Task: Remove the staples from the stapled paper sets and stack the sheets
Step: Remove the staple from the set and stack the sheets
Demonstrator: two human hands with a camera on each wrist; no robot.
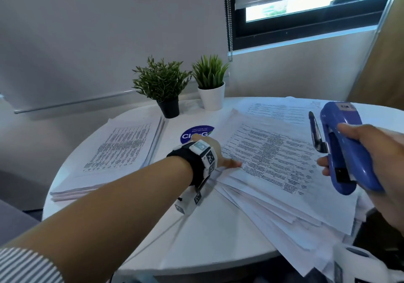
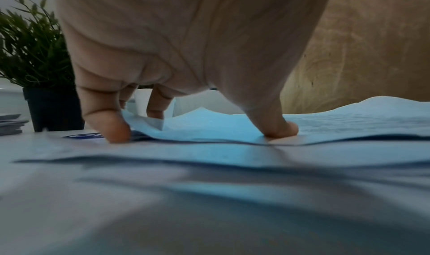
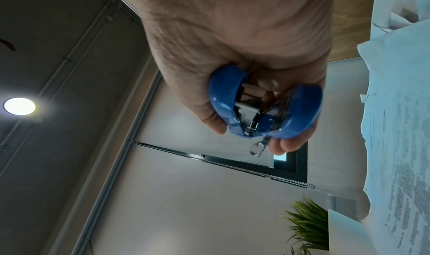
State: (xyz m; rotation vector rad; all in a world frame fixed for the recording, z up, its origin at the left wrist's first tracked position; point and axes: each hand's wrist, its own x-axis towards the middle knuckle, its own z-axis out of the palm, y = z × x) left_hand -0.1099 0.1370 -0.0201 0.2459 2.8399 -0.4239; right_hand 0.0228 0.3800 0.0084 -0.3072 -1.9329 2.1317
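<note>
**Pinning paper, stapler raised**

Spreading across your round white table [image 1: 196, 234], going big to small: the loose fanned heap of printed white sheets [image 1: 273, 158] fills the right side, w/ a squared stack of printed sheets [image 1: 122, 149] on the left, well apart. Two small potted green plants [image 1: 161, 85] stand at the back. Your right hand [image 1: 376, 151] is curled round the blue plastic stapler [image 1: 347, 149], held above the heap, its metal remover tip [image 1: 314, 129] pointing away. Your left hand [image 1: 209, 151] is spread, fingertips [image 2: 281, 130] pressing the heap's top sheet near its left edge.
</note>
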